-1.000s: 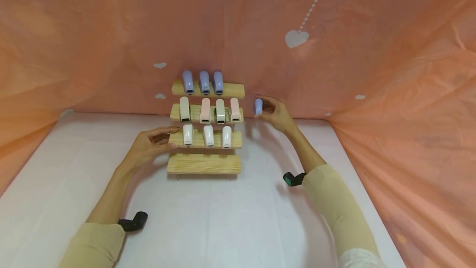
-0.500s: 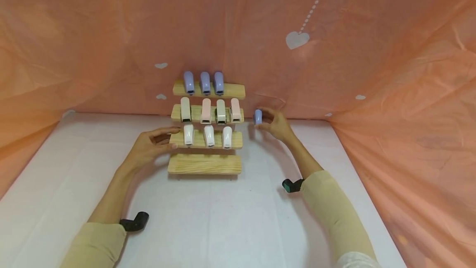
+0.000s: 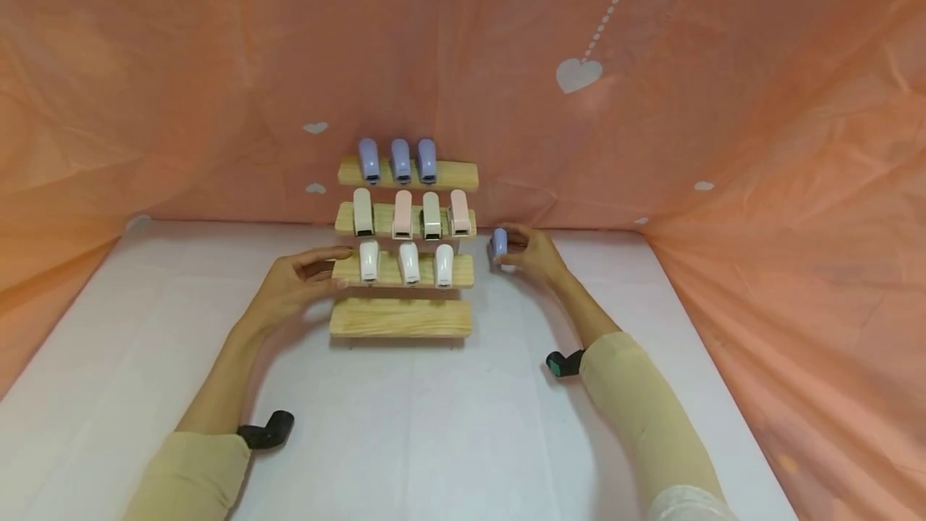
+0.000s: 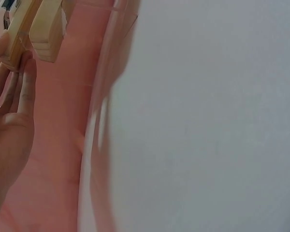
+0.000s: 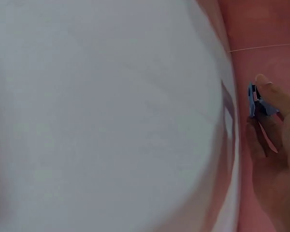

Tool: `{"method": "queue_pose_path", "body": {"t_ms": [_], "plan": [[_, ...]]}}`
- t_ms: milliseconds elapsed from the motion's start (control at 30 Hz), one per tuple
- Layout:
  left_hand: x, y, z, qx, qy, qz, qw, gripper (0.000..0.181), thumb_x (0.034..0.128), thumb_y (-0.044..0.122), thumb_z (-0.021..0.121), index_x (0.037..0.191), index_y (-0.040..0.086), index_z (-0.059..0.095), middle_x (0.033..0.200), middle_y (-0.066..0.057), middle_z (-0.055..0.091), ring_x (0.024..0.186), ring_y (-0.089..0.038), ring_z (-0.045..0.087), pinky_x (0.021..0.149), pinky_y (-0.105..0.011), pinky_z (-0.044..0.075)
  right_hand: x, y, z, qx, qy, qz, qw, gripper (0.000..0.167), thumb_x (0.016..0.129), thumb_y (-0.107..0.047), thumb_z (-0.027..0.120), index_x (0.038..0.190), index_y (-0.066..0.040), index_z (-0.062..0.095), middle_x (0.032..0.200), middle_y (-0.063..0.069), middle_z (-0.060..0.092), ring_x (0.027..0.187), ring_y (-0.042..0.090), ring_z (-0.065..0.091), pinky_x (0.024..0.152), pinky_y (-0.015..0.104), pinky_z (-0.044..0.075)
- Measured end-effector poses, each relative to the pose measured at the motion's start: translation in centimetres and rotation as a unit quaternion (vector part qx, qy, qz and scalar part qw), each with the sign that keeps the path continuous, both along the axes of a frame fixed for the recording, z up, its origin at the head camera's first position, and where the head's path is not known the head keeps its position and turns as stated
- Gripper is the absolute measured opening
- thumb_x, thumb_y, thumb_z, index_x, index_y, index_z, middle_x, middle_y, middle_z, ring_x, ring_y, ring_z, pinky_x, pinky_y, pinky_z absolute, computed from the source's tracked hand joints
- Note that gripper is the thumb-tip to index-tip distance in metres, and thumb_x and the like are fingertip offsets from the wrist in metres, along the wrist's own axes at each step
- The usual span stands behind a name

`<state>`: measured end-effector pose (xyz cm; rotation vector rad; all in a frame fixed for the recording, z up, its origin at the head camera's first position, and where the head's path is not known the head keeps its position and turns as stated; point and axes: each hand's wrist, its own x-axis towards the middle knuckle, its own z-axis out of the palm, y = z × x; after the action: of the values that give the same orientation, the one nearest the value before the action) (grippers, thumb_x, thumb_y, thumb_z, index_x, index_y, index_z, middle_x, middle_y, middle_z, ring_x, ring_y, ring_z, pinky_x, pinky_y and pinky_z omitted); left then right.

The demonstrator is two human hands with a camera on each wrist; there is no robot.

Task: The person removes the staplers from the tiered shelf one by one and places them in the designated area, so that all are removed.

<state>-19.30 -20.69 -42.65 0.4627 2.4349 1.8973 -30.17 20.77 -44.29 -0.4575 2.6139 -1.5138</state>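
Observation:
In the head view a tiered wooden display rack (image 3: 400, 318) carries several small staplers. Three purple staplers (image 3: 401, 162) stand on its top tier. Below them are two pale green staplers (image 3: 431, 216) and two pink staplers (image 3: 403, 215), then three white staplers (image 3: 409, 264). My left hand (image 3: 291, 286) holds the left end of the white staplers' tier, its thumb and fingers around the board (image 4: 20, 30) in the left wrist view. Right of the rack, my right hand (image 3: 537, 254) pinches another purple stapler (image 3: 499, 246) between thumb and fingers; the right wrist view shows this stapler (image 5: 253, 100) side-on.
A white tabletop (image 3: 405, 441) lies under the rack and arms. Pink-orange cloth (image 3: 651, 103) with white hearts hangs behind and at both sides. The lowest tier bears no staplers. Black wrist cameras (image 3: 268, 430) sit on both forearms.
My right hand has come down and slightly left with the purple stapler, from beside the second tier to a lower spot nearer the table. My left hand stays on the rack.

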Motion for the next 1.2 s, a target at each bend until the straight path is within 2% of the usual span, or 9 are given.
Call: {"method": "queue_pose_path", "body": {"t_ms": [133, 300, 567, 667, 933, 1200], "plan": [[-0.2, 0.0, 0.2, 0.008, 0.000, -0.004, 1.0000, 0.047, 0.0892, 0.011, 0.076, 0.132, -0.002, 0.061, 0.131, -0.002, 0.064, 0.113, -0.003, 0.060, 0.094, -0.016, 0.050, -0.5, -0.1, -0.5, 0.014, -0.011, 0.000, 0.9998, 0.066, 0.078, -0.006, 0.085, 0.136, -0.001, 0.056, 0.130, 0.021, 0.061, 0.118, 0.034, 0.061, 0.099, 0.042, 0.051], [0.1, 0.2, 0.1, 0.003, -0.007, 0.001, 1.0000, 0.049, 0.0888, 0.014, 0.077, 0.133, 0.000, 0.060, 0.131, -0.001, 0.063, 0.115, -0.004, 0.059, 0.095, -0.017, 0.049, -0.3, 0.0, -1.0, 0.030, -0.028, -0.011, 0.9991, 0.069, 0.077, -0.008, 0.086, 0.138, -0.002, 0.055, 0.131, 0.024, 0.059, 0.119, 0.036, 0.060, 0.101, 0.043, 0.050], [0.1, 0.1, 0.3, 0.006, 0.002, -0.008, 1.0000, 0.048, 0.0900, 0.012, 0.075, 0.133, -0.001, 0.060, 0.136, -0.006, 0.060, 0.115, -0.003, 0.059, 0.094, -0.017, 0.050, -0.2, -0.2, -1.5, 0.044, -0.005, -0.014, 0.9989, 0.070, 0.076, -0.009, 0.087, 0.137, -0.001, 0.054, 0.131, 0.023, 0.059, 0.120, 0.035, 0.059, 0.103, 0.040, 0.049], [0.1, 0.1, 0.3, 0.003, 0.007, -0.004, 1.0000, 0.047, 0.0900, 0.012, 0.075, 0.133, -0.001, 0.060, 0.134, -0.004, 0.062, 0.114, -0.004, 0.059, 0.093, -0.016, 0.050, -0.1, -0.4, -1.6, 0.046, -0.002, -0.015, 0.9988, 0.071, 0.076, -0.011, 0.088, 0.137, -0.002, 0.053, 0.133, 0.022, 0.057, 0.122, 0.034, 0.058, 0.105, 0.038, 0.048], [0.2, 0.1, 0.1, 0.009, -0.010, 0.008, 0.9999, 0.049, 0.0896, 0.014, 0.076, 0.134, 0.002, 0.060, 0.131, 0.000, 0.063, 0.116, -0.005, 0.057, 0.094, -0.015, 0.048, 0.0, -0.7, -1.5, 0.041, -0.005, -0.010, 0.9991, 0.077, 0.075, -0.012, 0.088, 0.140, -0.002, 0.049, 0.136, 0.021, 0.055, 0.124, 0.034, 0.056, 0.106, 0.037, 0.046], [0.1, 0.2, 0.0, 0.015, -0.008, 0.008, 0.9998, 0.049, 0.0892, 0.012, 0.076, 0.134, 0.001, 0.060, 0.131, 0.000, 0.064, 0.114, -0.008, 0.058, 0.093, -0.017, 0.049, -0.3, -0.4, -1.1, 0.021, -0.007, -0.031, 0.9993, 0.064, 0.083, -0.015, 0.083, 0.140, -0.007, 0.054, 0.136, 0.015, 0.058, 0.120, 0.031, 0.059, 0.103, 0.040, 0.049]]}}
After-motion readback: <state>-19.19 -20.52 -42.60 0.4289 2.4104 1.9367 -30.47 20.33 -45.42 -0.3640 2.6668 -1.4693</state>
